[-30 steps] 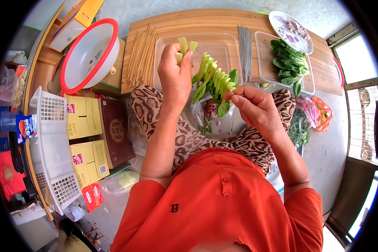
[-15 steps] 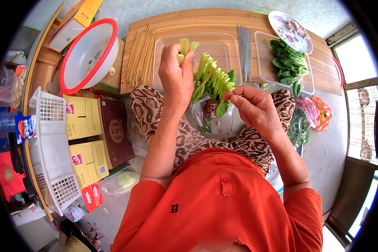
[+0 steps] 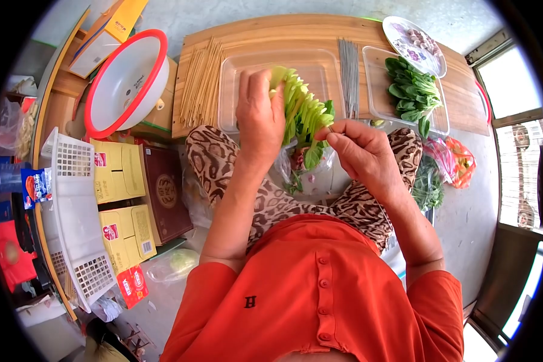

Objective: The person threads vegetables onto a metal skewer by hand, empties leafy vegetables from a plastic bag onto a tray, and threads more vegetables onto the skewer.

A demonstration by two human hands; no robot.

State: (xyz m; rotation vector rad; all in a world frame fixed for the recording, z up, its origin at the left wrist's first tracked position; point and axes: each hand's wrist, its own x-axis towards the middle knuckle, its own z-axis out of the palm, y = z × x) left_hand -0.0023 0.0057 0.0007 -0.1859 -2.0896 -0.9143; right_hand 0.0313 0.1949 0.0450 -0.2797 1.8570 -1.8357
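Observation:
A packed row of leafy green stalks (image 3: 305,104) is threaded on a thin skewer, hanging above the clear plastic tray (image 3: 253,59). My left hand (image 3: 259,117) is closed on a pale green stalk (image 3: 277,75) against the upper end of that row. Its fingertips are partly hidden behind the back of the hand. At the lower end, my right hand (image 3: 368,155) pinches the skewer between thumb and forefinger; little of the skewer shows. Below the row, more leaves and a plastic bag (image 3: 282,161) lie between the knees.
Wooden sticks (image 3: 200,84) and metal skewers (image 3: 349,78) flank the tray on the wooden table (image 3: 271,27). To the right are a second tray with leafy greens (image 3: 411,90) and a plate (image 3: 398,30) with meat pieces. A red-rimmed basin (image 3: 117,90) and boxes (image 3: 123,172) stand left.
My left hand has moved slightly right and down, bringing its stalk against the threaded row; the gap with bare skewer has closed. My right hand has shifted slightly left, still pinching the lower end.

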